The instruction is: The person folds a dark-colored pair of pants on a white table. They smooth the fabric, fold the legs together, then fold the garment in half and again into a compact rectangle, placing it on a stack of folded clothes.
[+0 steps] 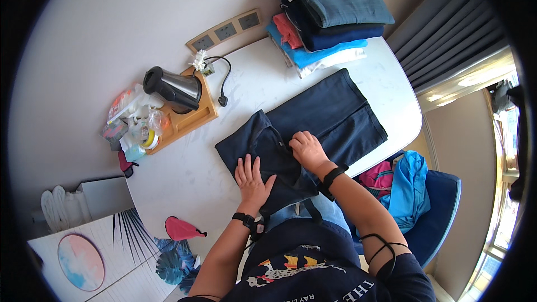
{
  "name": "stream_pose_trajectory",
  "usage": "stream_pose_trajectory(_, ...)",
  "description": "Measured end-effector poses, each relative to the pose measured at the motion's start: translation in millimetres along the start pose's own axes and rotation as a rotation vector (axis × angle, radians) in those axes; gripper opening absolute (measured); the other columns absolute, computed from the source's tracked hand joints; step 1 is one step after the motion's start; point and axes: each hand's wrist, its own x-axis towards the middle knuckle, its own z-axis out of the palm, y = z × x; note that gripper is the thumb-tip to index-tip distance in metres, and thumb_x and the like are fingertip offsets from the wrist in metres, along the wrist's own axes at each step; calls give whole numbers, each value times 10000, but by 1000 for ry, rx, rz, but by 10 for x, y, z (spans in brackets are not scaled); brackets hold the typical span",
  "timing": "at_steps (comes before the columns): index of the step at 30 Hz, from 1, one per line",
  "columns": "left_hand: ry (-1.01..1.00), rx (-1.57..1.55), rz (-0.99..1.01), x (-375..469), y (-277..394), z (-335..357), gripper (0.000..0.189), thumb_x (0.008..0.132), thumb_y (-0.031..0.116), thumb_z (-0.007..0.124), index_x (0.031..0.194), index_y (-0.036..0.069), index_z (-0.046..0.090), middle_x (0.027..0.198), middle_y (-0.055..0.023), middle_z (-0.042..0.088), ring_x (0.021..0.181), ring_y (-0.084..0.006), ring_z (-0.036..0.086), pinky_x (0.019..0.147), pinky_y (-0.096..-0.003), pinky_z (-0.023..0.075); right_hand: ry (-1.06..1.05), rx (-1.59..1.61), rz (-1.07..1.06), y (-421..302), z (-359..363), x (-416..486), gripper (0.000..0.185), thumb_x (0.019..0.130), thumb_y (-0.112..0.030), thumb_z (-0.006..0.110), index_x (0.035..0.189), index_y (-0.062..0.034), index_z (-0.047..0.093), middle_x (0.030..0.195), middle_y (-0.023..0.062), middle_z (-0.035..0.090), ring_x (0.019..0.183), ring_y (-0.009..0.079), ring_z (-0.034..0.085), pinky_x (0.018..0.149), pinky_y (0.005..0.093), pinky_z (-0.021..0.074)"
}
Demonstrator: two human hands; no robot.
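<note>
Dark navy trousers (pixel 323 113) lie on the white table (pixel 188 184) before me, their legs stretching up and right. The upper part of the garment is folded over and bunched near my body, and one edge hangs at the table's front. My left hand (pixel 254 180) rests flat on the folded cloth with its fingers apart. To its right, my right hand (pixel 306 149) has its fingers curled on the cloth beside a small light tag; a pinch of fabric appears to be between the fingertips. Each wrist wears a black band.
Stacked folded clothes (pixel 335 8) stand at the back right. An electric kettle (pixel 176 90) sits on a wooden tray (pixel 188 121) beside plastic bags; its plug (pixel 222 100) lies nearby. A pink pouch (pixel 182 228) is at the near left edge. Clothes lie on a blue chair (pixel 444 193) at right.
</note>
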Motion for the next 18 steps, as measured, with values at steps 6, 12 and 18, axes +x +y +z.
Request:
stream_pose_trajectory(6, -19, -51, -6, -107, -242, 91, 840, 914, 480, 699, 1588, 126, 346, 1658, -206, 298, 1531, -440, 238, 1230, -603, 152, 39, -37, -71, 144, -190, -73, 191, 792, -79, 683, 975, -118, 646, 1014, 63, 596, 1022, 256, 578, 877, 380, 486)
stream_pose_trajectory(12, -61, -38, -31, -34, -162, -15, 774, 908, 451, 698, 1550, 123, 416, 1637, -173, 348, 1520, -415, 267, 1231, -582, 164, -54, 4, -31, 116, -196, -124, 179, 822, -91, 684, 997, -114, 656, 1050, 69, 603, 1035, 272, 573, 921, 398, 464)
stream_pose_trajectory(18, 82, -207, 70, 251, 152, -203, 677, 817, 289, 799, 1425, 123, 555, 1506, -146, 466, 1367, -416, 404, 1159, -545, 281, -1, 96, 51, 84, -334, -243, 239, 809, -86, 704, 1046, -103, 675, 1147, 80, 602, 1134, 295, 560, 978, 415, 454)
